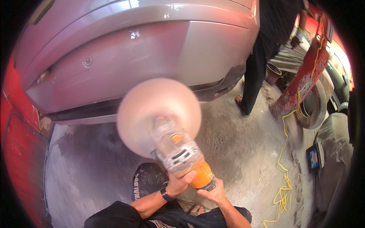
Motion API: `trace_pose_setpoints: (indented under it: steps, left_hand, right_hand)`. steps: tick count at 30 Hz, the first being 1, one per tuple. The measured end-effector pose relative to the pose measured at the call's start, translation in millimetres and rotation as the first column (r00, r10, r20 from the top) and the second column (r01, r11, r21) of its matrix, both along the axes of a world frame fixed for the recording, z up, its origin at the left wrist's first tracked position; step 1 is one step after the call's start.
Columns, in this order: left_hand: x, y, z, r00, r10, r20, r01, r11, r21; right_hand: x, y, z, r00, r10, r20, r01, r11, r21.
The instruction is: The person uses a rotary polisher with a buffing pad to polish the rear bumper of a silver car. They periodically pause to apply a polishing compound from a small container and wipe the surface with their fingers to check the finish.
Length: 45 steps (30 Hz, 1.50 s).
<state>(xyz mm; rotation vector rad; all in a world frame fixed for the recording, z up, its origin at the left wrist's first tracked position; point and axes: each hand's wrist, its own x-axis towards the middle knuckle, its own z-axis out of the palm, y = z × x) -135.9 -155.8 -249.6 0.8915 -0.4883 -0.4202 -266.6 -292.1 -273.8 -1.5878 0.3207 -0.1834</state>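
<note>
A power polisher (178, 154), grey and dusty at the head with an orange rear grip, is held out in front of me. Its wide pale round pad (152, 102) is blurred and looks to be spinning, close to the lower part of a silver car bumper (152, 57); whether the two touch I cannot tell. My left hand (181, 185), with a dark watch at the wrist, is closed on the body where grey meets orange. Around the rear end of the orange grip, my right hand (215, 192) is closed too.
A black oblong thing with white lettering (150, 180) is by my legs. Another person in dark trousers (254, 76) stands at the car's right corner. Yellow cord (283, 199) lies tangled on the concrete floor (243, 152), near a tyre (313, 110). A red wall (23, 159) bounds the left.
</note>
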Motion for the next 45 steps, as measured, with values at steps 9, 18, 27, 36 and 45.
trace_pose_setpoints:
  steps: [9,18,27,36,45]
  left_hand:
    - [0,28,18,0.996,0.079,0.033,-0.080,0.996,0.041]
    - [73,108,96,0.902,0.131,0.412,-0.254,0.932,0.259]
    - [121,82,186,0.681,-0.161,0.715,-0.432,0.699,0.570]
    - [109,76,180,0.624,-0.330,0.708,-0.582,0.409,0.703]
    - [86,58,175,0.530,-0.379,0.759,-0.725,0.260,0.637]
  right_hand:
    - [28,12,-8,0.982,0.158,0.104,-0.154,0.987,-0.049]
    - [157,136,-24,0.843,0.155,0.515,-0.335,0.900,0.278]
    - [248,218,3,0.659,-0.261,0.705,-0.359,0.715,0.600]
    - [259,330,-10,0.741,-0.267,0.615,-0.558,0.264,0.787]
    - [241,342,17,0.692,-0.444,0.570,-0.541,0.204,0.816]
